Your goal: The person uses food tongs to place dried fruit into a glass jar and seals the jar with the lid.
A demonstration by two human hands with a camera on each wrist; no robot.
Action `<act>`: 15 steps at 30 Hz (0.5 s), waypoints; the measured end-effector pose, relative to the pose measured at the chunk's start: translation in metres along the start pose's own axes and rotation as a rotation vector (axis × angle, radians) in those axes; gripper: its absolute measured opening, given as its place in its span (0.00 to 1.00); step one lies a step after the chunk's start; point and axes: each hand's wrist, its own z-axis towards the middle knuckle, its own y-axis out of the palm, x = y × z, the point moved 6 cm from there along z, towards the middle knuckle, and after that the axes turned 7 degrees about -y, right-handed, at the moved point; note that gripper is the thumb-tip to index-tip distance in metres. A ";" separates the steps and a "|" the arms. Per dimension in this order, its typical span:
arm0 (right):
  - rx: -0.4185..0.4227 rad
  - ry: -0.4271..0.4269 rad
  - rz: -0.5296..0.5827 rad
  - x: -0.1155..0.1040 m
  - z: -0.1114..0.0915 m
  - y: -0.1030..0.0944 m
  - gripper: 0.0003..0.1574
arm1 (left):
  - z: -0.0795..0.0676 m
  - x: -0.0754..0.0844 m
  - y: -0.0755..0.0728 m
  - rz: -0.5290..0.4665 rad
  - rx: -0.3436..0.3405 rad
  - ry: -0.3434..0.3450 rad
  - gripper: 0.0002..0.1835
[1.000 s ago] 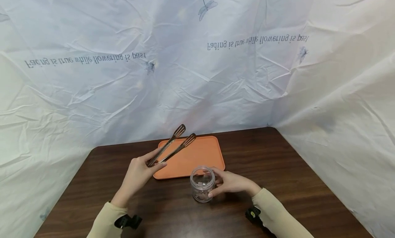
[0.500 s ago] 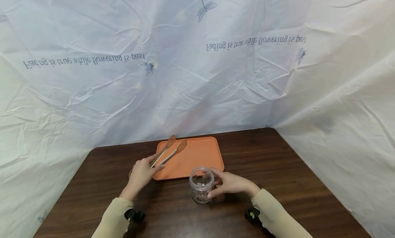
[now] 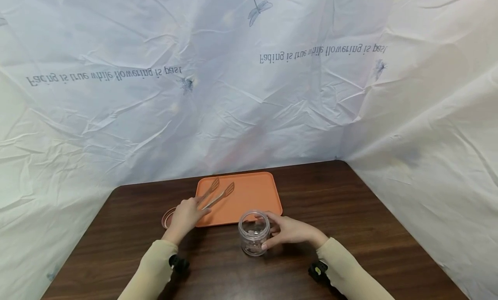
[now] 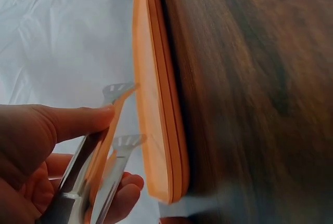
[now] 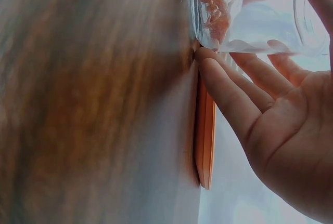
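My left hand [image 3: 186, 217] grips metal tongs [image 3: 219, 198], whose two slotted ends stand apart over the left part of an orange tray [image 3: 254, 196]. Nothing shows between those ends in the left wrist view. Thumb and fingers of my right hand [image 3: 294, 231] curl round the side of a clear, lidless jar [image 3: 253, 244], which stands upright on the table in front of the tray. Seen from the right wrist, a few crumpled brownish-pink pieces [image 5: 216, 16] lie at the jar's bottom.
A round, flat thing with a reddish rim [image 3: 167, 218] lies left of the tray, partly hidden by my left hand. The dark wooden table [image 3: 350, 213] ends at white printed cloth [image 3: 233, 97] behind and at both sides.
My left hand has come down and a little to the right with the tongs, lowering their ends over the tray and uncovering the round thing. My right hand and the jar stay put.
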 end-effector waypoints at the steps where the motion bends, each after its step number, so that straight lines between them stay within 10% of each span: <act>1: 0.002 0.003 -0.002 0.000 0.000 0.000 0.58 | 0.002 0.001 0.001 0.009 0.003 -0.004 0.32; 15: -0.009 -0.001 0.015 -0.003 -0.001 0.000 0.59 | 0.017 0.017 0.012 0.100 -0.027 -0.023 0.27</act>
